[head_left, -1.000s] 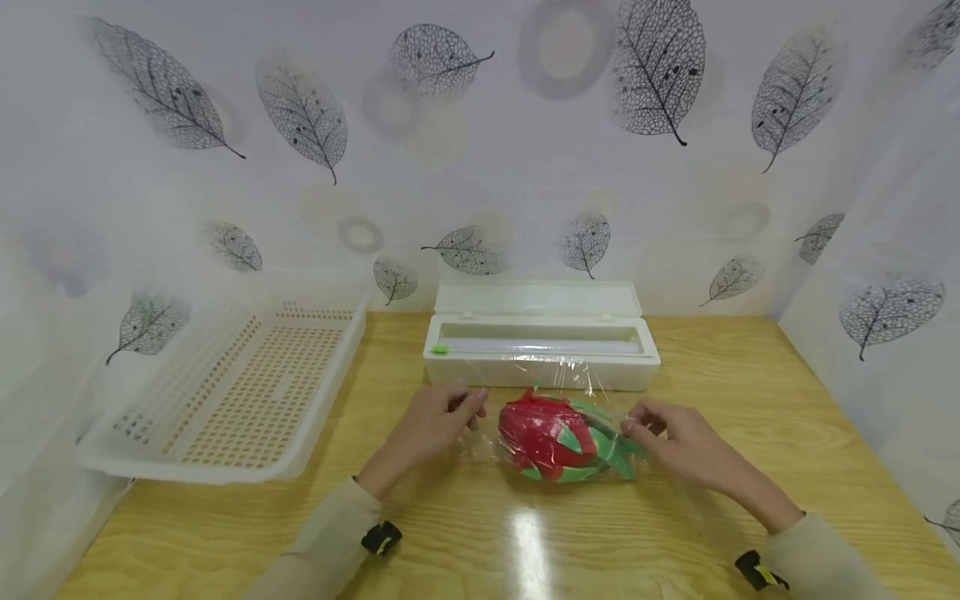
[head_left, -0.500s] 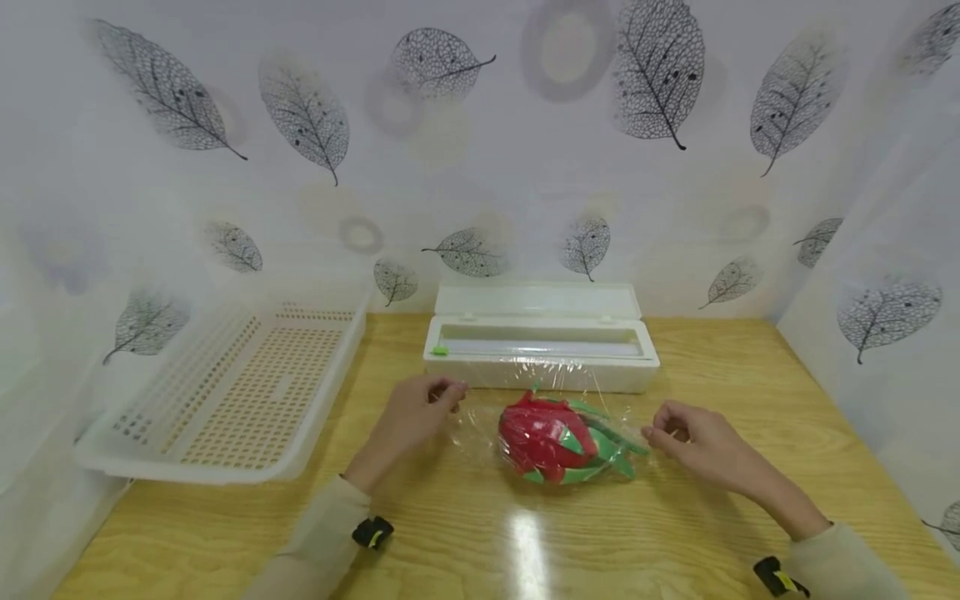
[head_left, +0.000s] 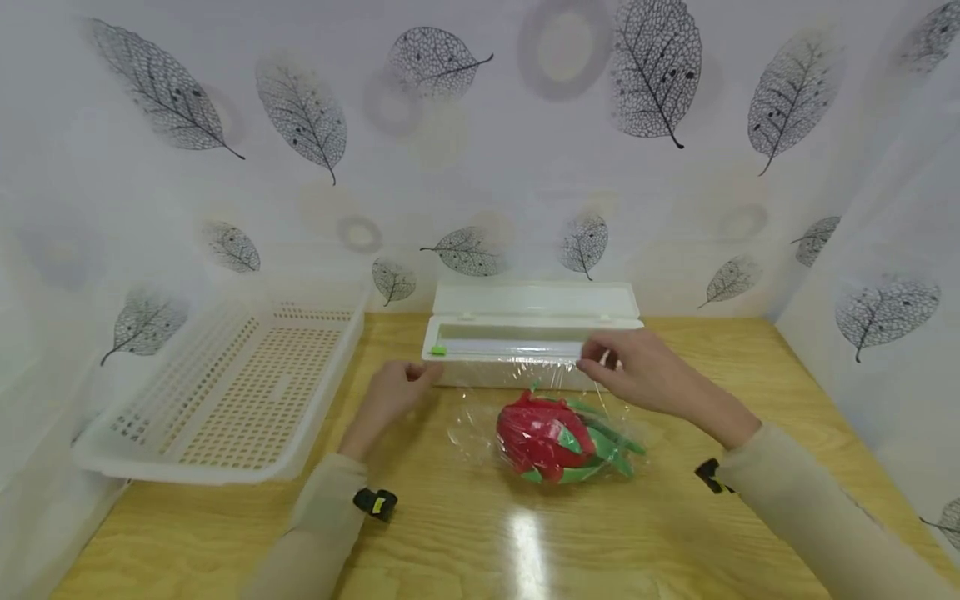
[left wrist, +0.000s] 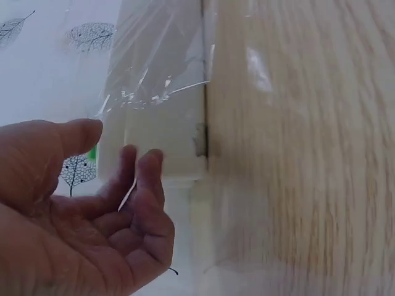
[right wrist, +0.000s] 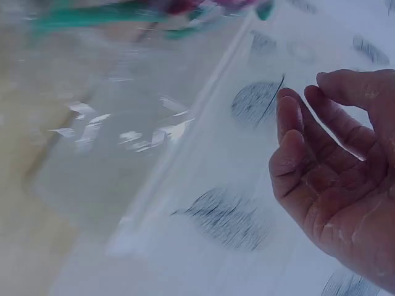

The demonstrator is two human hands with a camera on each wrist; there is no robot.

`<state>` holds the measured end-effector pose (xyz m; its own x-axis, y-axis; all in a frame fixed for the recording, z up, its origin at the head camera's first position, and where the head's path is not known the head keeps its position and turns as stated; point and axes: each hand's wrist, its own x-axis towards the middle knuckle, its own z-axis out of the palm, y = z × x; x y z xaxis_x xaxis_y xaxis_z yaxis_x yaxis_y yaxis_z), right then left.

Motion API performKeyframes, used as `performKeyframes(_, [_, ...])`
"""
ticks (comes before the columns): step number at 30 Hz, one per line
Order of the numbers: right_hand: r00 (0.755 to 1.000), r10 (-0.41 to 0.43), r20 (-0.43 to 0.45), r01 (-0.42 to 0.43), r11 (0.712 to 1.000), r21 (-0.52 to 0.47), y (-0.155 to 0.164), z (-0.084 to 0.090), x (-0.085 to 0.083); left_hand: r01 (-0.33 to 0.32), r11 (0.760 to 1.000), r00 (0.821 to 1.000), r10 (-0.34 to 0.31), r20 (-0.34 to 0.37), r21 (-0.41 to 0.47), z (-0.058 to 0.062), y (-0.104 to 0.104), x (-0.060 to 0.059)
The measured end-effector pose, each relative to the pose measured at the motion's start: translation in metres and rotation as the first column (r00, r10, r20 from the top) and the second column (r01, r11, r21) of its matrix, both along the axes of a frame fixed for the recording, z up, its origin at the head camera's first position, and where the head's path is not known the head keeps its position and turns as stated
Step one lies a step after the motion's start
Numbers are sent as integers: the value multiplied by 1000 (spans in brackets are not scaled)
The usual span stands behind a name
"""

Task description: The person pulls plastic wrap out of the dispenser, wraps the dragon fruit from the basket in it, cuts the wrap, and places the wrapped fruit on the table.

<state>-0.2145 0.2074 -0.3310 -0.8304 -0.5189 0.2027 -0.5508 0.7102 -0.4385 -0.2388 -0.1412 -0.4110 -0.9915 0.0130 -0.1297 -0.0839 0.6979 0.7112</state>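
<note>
The dragon fruit [head_left: 558,442] lies on the table [head_left: 465,533] under loose cling film [head_left: 480,421], just in front of the open film box [head_left: 536,337]. The left hand [head_left: 393,396] rests at the box's left end, fingers relaxed and holding nothing. The right hand [head_left: 637,371] hovers over the box's right part, palm open, fingers loosely bent and empty.

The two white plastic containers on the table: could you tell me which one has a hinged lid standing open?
The cling-film dispenser box behind the wrapped dragon fruit; the perforated basket at left has no lid.
</note>
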Motion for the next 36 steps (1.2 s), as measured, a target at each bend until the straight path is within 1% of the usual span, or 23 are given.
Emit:
performKeyframes(2, [997, 72, -5, -72, 997, 34, -22, 10, -14, 66, 998, 997, -67, 30, 24, -3, 2, -1])
performKeyframes(4, [994, 112, -2, -111, 988, 106, -41, 19, -26, 109, 991, 993, -113, 45, 75, -5, 7, -3])
performKeyframes(6, [993, 112, 35, -117, 975, 188, -54, 28, -34, 145, 982, 986, -153, 60, 122, -6, 11, -4])
performKeyframes(8, [993, 79, 84, -98, 961, 260, -58, 34, -38, 153, 976, 980, -170, 100, 155, -7, 12, -5])
performKeyframes(10, [994, 34, 106, -65, 949, 307, -52, 36, -38, 187, 971, 969, -208, 132, 151, -8, 12, -5])
performKeyframes(11, [993, 15, 114, -49, 952, 301, -45, 36, -36, 213, 967, 961, -233, 147, 139, -9, 12, -4])
performKeyframes(14, [989, -55, 137, 20, 970, 243, -14, 29, -23, 305, 943, 924, -326, 201, 129, -10, 7, 0])
performKeyframes(16, [977, -119, 176, 83, 977, 196, 13, 19, -9, 350, 924, 896, -379, 231, 156, -10, 2, 5])
performKeyframes(17, [961, -149, 232, 111, 979, 169, 26, 12, -1, 362, 915, 883, -398, 247, 181, -10, 0, 8])
performKeyframes(18, [935, -183, 305, 143, 979, 147, 39, 5, 7, 369, 905, 871, -417, 260, 214, -9, -2, 11])
performKeyframes(19, [899, -209, 385, 173, 977, 128, 52, -4, 14, 366, 899, 866, -424, 267, 240, -8, -4, 14])
performKeyframes(20, [853, -228, 469, 199, 974, 110, 63, -13, 21, 362, 894, 862, -430, 270, 265, -7, -4, 17])
performKeyframes(21, [802, -231, 552, 217, 972, 91, 72, -22, 27, 351, 889, 861, -431, 272, 295, -7, -4, 19])
performKeyframes(23, [695, -219, 684, 251, 966, 55, 83, -40, 36, 326, 884, 867, -421, 268, 336, -7, -1, 22])
performKeyframes(24, [658, -210, 723, 271, 962, 33, 85, -48, 39, 308, 883, 872, -411, 266, 354, -8, 1, 24])
performKeyframes(25, [638, -200, 744, 288, 957, 10, 85, -56, 41, 291, 886, 880, -396, 262, 362, -9, 3, 25])
performKeyframes(26, [631, -193, 751, 306, 952, -12, 84, -62, 43, 272, 888, 887, -380, 260, 371, -11, 5, 26])
performKeyframes(28, [649, -200, 734, 338, 940, -42, 79, -72, 47, 234, 897, 903, -344, 259, 375, -16, 8, 27])
performKeyframes(31, [664, -223, 714, 382, 922, -67, 73, -80, 52, 207, 908, 911, -314, 266, 364, -23, 7, 31])
performKeyframes(32, [669, -214, 711, 382, 920, -83, 72, -81, 54, 198, 913, 916, -302, 264, 357, -24, 7, 32])
performKeyframes(34, [681, -168, 712, 363, 923, -130, 69, -84, 55, 189, 921, 925, -284, 252, 342, -24, 4, 36])
performKeyframes(35, [688, -147, 711, 355, 922, -153, 67, -85, 55, 190, 930, 935, -269, 231, 314, -22, 3, 38])
performKeyframes(36, [703, -121, 701, 337, 925, -178, 66, -87, 54, 188, 943, 948, -248, 200, 275, -20, 3, 40])
